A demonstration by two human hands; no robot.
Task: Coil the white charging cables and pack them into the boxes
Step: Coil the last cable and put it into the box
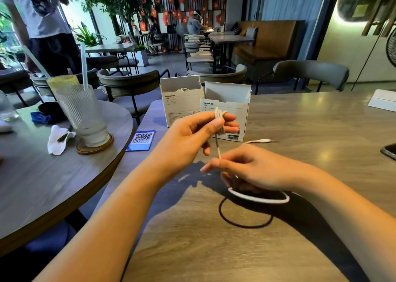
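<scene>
- The left hand (192,136), at frame centre, has its grip closed around a few finished turns of the white cable (220,119).
- From that coil the cable drops steeply to the right hand (252,168), just below, which pinches it.
- The slack loops low right over the desk (321,121); its plug (265,140) lies beside the nearer open box (227,112).

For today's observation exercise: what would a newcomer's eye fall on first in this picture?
First, the two hands at centre: the left hand holds white cable wound around its fingers, while the right hand feeds the slack, which loops above the table. Just behind stand two open white boxes, side by side. On the round table to the left, a ribbed glass sits on a coaster.
</scene>
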